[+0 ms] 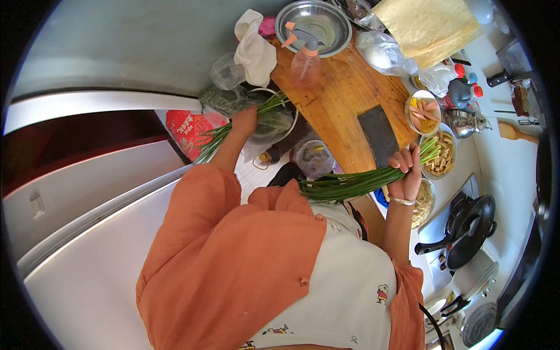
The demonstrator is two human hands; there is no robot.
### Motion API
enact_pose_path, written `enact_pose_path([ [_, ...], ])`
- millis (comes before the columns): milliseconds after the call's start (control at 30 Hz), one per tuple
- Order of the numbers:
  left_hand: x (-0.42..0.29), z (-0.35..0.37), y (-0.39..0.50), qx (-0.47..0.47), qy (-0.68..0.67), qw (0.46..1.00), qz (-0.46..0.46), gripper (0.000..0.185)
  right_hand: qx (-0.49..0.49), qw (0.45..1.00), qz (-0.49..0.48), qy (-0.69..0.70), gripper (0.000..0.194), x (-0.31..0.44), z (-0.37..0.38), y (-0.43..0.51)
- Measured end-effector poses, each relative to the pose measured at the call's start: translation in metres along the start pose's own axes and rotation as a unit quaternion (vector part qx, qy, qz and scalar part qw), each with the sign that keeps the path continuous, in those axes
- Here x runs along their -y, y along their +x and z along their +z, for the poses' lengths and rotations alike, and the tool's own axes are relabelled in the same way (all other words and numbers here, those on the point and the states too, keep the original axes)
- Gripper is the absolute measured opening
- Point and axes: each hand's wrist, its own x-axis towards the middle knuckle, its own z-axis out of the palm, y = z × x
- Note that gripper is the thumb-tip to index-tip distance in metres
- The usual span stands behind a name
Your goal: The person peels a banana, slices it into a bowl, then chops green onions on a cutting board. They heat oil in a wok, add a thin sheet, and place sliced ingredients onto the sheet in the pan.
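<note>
My right hand (407, 168) grips a thick bunch of long green chives (354, 184). Their pale cut ends point towards the bowls, and their leaves hang back across my front. At the left, my left hand (246, 120) is closed around a thinner bunch of similar green stalks (271, 104), tips drooping below the wrist. That hand is over a white-rimmed bin (294, 124) with plastic bags (232, 100) in and around it. A dark cleaver blade (379, 133) lies flat on the wooden board (323, 113), just beyond my right hand.
On the board stand a steel basin (326, 22) and a pink spray bottle (305, 65). Bowls of sliced sausage (423, 114), tofu strips (439, 155) and pale shreds (423, 205) line the right. A black frying pan (472, 232) sits on the stove. Another bagged container (314, 157) is low ahead.
</note>
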Motion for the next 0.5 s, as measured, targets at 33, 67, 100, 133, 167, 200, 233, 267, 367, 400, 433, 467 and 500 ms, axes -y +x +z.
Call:
enact_pose_path([
  [33,-0.002,0.016,0.011,-0.013,-0.002,1.000,-0.009,0.026,-0.003,1.000,0.002,-0.002,0.017,-0.003,0.002,-0.002],
  [67,-0.003,0.031,0.021,-0.032,0.013,0.999,0.011,0.034,-0.012,1.000,0.001,-0.007,0.016,-0.005,0.004,-0.003],
  [100,-0.004,0.041,0.028,-0.066,0.054,0.996,0.036,0.039,-0.022,1.000,0.000,-0.010,0.015,-0.008,0.006,-0.004],
  [133,-0.006,0.052,0.032,-0.101,0.094,0.989,0.060,0.044,-0.032,0.999,-0.001,-0.013,0.015,-0.011,0.006,-0.005],
  [167,-0.007,0.063,0.034,-0.135,0.133,0.978,0.084,0.049,-0.038,0.999,-0.004,-0.025,0.014,-0.014,0.005,-0.006],
  [200,-0.009,0.066,0.035,-0.119,0.111,0.984,0.079,0.052,-0.042,0.999,-0.010,-0.033,0.013,-0.016,0.005,-0.006],
  [233,-0.009,0.068,0.035,-0.102,0.089,0.988,0.074,0.056,-0.046,0.998,-0.015,-0.041,0.013,-0.018,0.004,-0.006],
  [267,-0.009,0.071,0.034,-0.084,0.067,0.992,0.068,0.060,-0.045,0.998,-0.012,-0.046,0.012,-0.021,0.002,-0.004],
  [367,-0.004,0.066,0.028,-0.055,0.088,0.993,0.054,0.063,-0.066,0.997,-0.011,-0.038,0.012,-0.026,-0.007,0.002],
  [400,-0.004,0.058,0.024,-0.090,0.047,0.993,0.057,0.060,-0.054,0.997,-0.008,-0.046,0.012,-0.027,-0.014,0.006],
  [433,-0.007,0.050,0.019,-0.121,0.001,0.991,0.063,0.058,-0.046,0.997,-0.008,-0.056,0.013,-0.027,-0.018,0.010],
  [467,-0.012,0.037,0.013,-0.143,-0.012,0.987,0.077,0.054,-0.066,0.996,-0.019,-0.057,0.013,-0.029,-0.014,0.012],
  [500,-0.018,0.020,0.005,-0.169,-0.019,0.982,0.084,0.049,-0.080,0.995,-0.025,-0.052,0.014,-0.032,-0.011,0.016],
])
